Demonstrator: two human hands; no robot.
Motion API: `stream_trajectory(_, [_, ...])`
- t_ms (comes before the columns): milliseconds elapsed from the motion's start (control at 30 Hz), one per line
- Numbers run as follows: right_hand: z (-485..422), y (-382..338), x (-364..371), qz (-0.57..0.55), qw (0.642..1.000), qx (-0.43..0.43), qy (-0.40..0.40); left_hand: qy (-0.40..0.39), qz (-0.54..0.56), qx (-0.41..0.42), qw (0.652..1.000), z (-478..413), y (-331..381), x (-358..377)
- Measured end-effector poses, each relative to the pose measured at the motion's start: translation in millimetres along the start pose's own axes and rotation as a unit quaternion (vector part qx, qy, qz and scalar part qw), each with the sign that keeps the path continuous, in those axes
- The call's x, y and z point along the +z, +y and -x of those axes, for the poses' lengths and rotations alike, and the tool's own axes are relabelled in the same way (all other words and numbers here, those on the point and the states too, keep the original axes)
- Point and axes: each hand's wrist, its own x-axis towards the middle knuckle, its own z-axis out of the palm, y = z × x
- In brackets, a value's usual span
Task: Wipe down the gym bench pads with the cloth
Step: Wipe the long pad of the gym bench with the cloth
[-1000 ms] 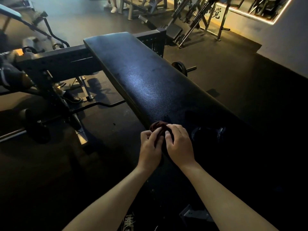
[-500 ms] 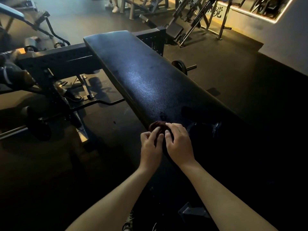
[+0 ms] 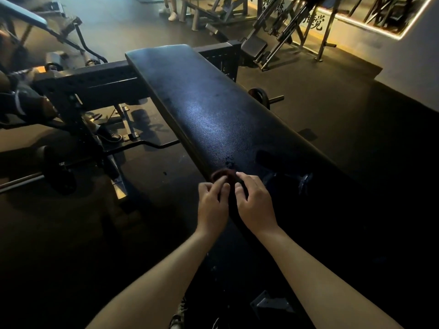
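Curled fingers of the left hand and right hand pinch a small, bunched dark-red cloth between them; the cloth sits on the near left edge of the long black bench pad; a barbell lies on the floor, left.

Dark rubber floor lay dim, white wall rose at right, glowing light strip ran along it, steel weight machines stood behind, loaded barbell rested at left.
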Motion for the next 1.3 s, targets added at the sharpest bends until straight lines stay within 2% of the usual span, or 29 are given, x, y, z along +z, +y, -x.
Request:
stream_trajectory(133, [14,4,-8,-0.008,1.0,-0.007,0.008,-0.015,0.017,0.005,1.0,40,2,8])
stream_trajectory(267, [13,6,-3,0.023,0.999,-0.024,-0.01,0.008,0.001,0.026,1.0,18,2,1])
stream_trajectory(367, [9,8,-4,0.034,0.999,-0.02,-0.014,0.057,-0.004,-0.05,0.997,-20,2,0])
stream_trajectory(467, [8,8,-6,0.031,0.999,-0.016,-0.012,0.046,-0.003,-0.088,0.995,-33,2,3])
stream_trajectory(633, [17,6,-13,0.003,1.0,-0.023,-0.014,0.024,0.003,-0.044,0.999,16,7,9])
stream_trajectory(800, [33,6,-27,-0.04,0.999,-0.021,-0.02,-0.001,0.038,-0.067,0.997,40,23,10])
stream_trajectory(967, [18,1,-40,-0.171,0.983,0.062,-0.032,-0.007,0.034,0.012,0.999,23,58,5])
stream_trajectory(1033, [3,6,-40,-0.186,0.977,0.097,-0.032,-0.027,0.049,0.028,0.998,14,68,10])
stream_trajectory(1167, [-25,14,-43,-0.079,0.992,0.099,0.003,-0.069,0.047,0.034,0.996,-3,61,8])
stream_trajectory(1233, [-37,15,-40,-0.021,0.996,0.085,0.034,-0.037,-0.014,0.076,0.996,-12,47,2])
stream_trajectory(1300, [-46,12,-31,0.012,0.995,0.098,-0.02,0.003,-0.067,0.08,0.995,-22,30,-6])
